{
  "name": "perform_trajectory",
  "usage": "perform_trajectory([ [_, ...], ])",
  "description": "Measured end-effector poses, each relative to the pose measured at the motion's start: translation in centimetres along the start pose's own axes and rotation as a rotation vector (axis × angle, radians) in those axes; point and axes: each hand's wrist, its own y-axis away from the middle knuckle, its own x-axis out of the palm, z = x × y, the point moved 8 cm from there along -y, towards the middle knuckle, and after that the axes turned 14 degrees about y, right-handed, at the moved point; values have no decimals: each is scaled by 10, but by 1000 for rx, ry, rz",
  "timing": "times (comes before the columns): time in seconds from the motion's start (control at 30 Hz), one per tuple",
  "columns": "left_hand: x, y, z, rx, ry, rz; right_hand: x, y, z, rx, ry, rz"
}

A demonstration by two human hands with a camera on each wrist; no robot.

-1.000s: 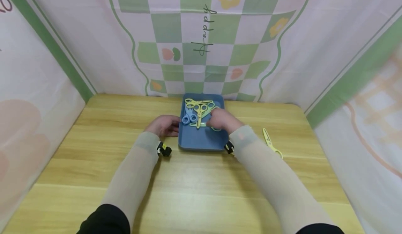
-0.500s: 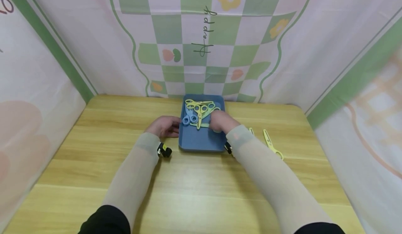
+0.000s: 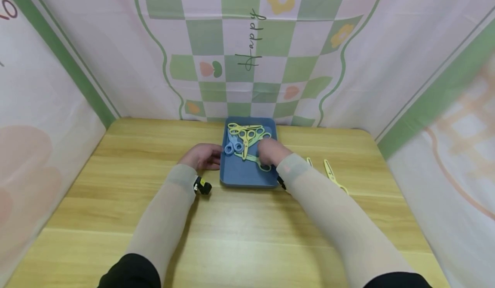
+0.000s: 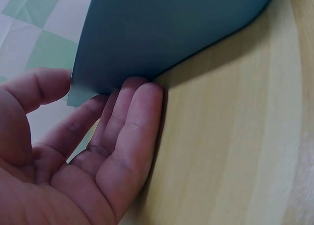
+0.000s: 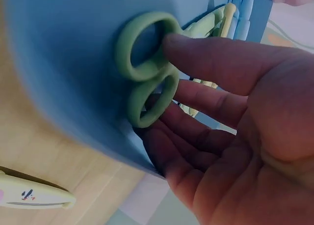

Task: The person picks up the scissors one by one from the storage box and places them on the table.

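A blue tray [image 3: 247, 178] stands at the back of the table and holds several small scissors. My right hand [image 3: 272, 150] reaches in from the right and pinches green scissors [image 5: 147, 72] by the handle. The thumb lies at the joint between the loops, with fingers below. Those scissors [image 3: 265, 167] point left inside the tray. Beside them lie yellow scissors [image 3: 245, 144], blue scissors [image 3: 233, 147] and more green scissors [image 3: 255, 138]. My left hand [image 3: 203, 156] touches the tray's left wall, fingers fairly straight, thumb at the rim [image 4: 81, 43].
Yellow scissors [image 3: 334, 178] lie on the wooden table [image 3: 239, 236] right of the tray. The tip of another yellow pair [image 3: 309, 161] shows past the right sleeve. A patterned curtain [image 3: 247, 64] hangs behind the table, with more cloth on both sides.
The handle of the green scissors has swung towards me, and my right hand has shifted slightly. My left hand and the tray stay put.
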Motion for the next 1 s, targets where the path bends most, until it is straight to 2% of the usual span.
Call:
perform_trajectory([
  [0.27,-1,-2,1,-4,5,-6,0,4,1,-7,-32,47],
  [0.57,-1,-2,1,1,-3,-5,0,6,7,-84,8,70],
  [1.0,0,-2,0,-5,11,9,-1,6,10,-111,62,82],
])
